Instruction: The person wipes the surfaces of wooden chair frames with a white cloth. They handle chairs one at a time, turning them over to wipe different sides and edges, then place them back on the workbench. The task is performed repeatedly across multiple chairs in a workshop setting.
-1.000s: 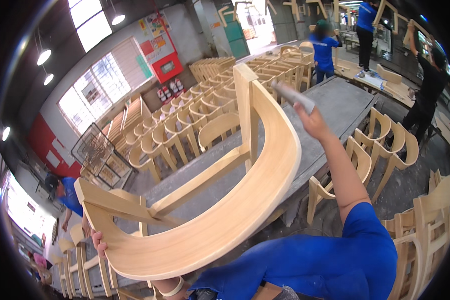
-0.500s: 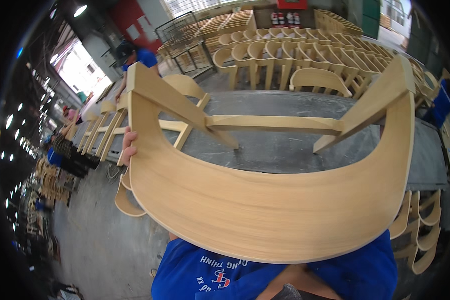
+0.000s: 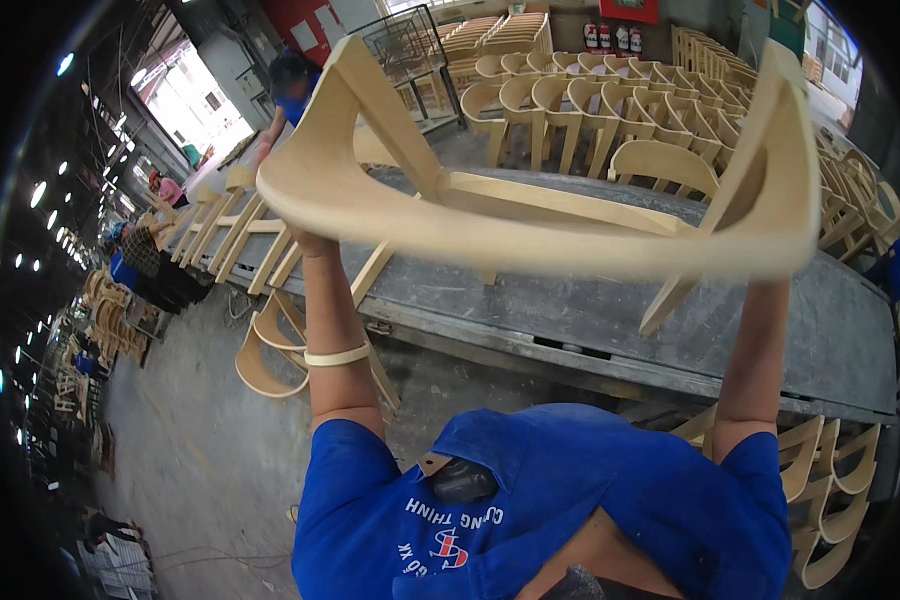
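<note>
A pale wooden chair frame (image 3: 540,240) is raised in front of me above the grey metal worktable (image 3: 510,310). It has a curved backrest, two legs and a crossbar; the backrest is blurred and now seen nearly edge-on, its curve toward me. My left hand (image 3: 314,243) grips the backrest's left end from below, its fingers mostly hidden behind the wood. At the right end my right forearm (image 3: 755,345) reaches up to the frame, and the right hand is hidden behind it. The frame's right leg (image 3: 670,300) slants down toward the tabletop; I cannot tell whether it touches.
Similar frames (image 3: 240,232) lie along the table's left part, where a co-worker (image 3: 292,90) in blue stands. Rows of frames (image 3: 610,110) fill the floor beyond the table. More frames stand below left (image 3: 270,365) and lower right (image 3: 830,500). A wire cart (image 3: 410,60) stands behind.
The chair frame has moved up and away from my body, and its backrest has tipped from facing me to nearly edge-on. Both my forearms have come into view, stretched forward.
</note>
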